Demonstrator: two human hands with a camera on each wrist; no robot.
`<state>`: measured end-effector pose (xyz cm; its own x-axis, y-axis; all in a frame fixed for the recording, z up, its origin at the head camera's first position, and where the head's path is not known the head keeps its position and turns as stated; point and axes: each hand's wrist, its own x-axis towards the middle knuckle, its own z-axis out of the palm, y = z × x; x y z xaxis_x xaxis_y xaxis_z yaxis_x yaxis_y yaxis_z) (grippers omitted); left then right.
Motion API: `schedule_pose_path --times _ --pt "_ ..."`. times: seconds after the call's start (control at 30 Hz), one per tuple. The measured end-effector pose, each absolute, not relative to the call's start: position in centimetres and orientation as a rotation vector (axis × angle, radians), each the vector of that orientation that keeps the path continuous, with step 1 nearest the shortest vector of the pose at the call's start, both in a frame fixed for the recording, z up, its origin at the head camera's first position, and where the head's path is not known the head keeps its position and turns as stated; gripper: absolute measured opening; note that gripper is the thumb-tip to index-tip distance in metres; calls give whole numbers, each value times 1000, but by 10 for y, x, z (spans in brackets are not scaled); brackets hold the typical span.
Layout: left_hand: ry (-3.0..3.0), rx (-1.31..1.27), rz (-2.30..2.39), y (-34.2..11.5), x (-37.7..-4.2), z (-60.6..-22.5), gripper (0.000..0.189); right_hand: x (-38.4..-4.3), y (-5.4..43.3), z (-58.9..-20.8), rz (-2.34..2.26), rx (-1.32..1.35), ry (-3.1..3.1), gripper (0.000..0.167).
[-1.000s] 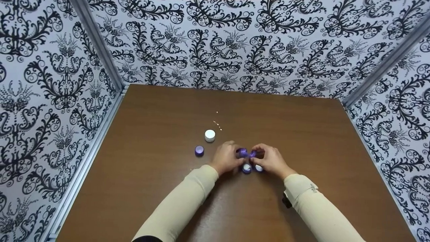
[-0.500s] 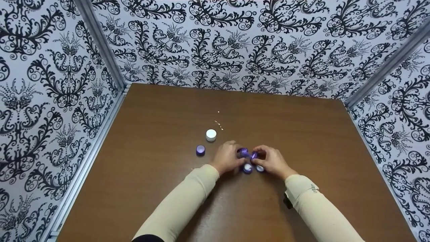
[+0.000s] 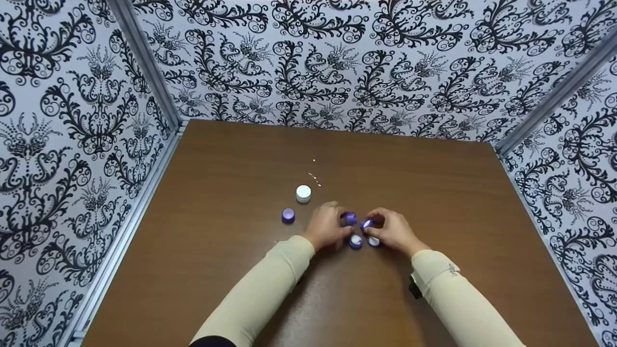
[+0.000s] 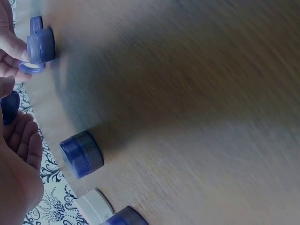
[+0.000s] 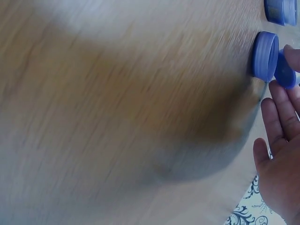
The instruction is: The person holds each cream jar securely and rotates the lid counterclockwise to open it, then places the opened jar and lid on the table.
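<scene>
My left hand (image 3: 328,224) holds a round purple piece (image 3: 349,218), which appears as a dark blue disc in the left wrist view; whether it is a jar or a lid I cannot tell. Between the thumb and fingers of my right hand (image 3: 391,230) is a small purple lid (image 3: 367,223), tilted on edge. Just in front of the hands stands a purple jar (image 3: 355,241) with a white top, and a second purple-and-white round container (image 3: 374,241) sits partly under the right hand. Another purple jar (image 4: 82,153) shows in the left wrist view, hidden from the head camera.
Left of the hands a purple jar (image 3: 288,215) and a white jar (image 3: 303,193) stand on the brown table (image 3: 231,279). Small pale crumbs (image 3: 314,178) lie farther back. Patterned walls (image 3: 337,62) enclose the far and both side edges.
My right hand has shifted slightly right with its lid, widening the gap to the piece in the left hand. The lid has turned to show a bright face. My left hand has barely moved.
</scene>
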<state>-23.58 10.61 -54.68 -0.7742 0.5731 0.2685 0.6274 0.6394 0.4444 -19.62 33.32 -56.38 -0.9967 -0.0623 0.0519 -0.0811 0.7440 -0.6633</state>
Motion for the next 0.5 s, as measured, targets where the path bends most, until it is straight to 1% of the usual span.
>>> schedule_pose_path --times 0.3,0.5 --pt "-2761 -995 -823 105 -236 -548 36 -197 333 -562 1031 160 -2944 37" --pt "-2758 -995 -841 105 -236 -548 35 -197 331 -559 990 144 -2965 34"
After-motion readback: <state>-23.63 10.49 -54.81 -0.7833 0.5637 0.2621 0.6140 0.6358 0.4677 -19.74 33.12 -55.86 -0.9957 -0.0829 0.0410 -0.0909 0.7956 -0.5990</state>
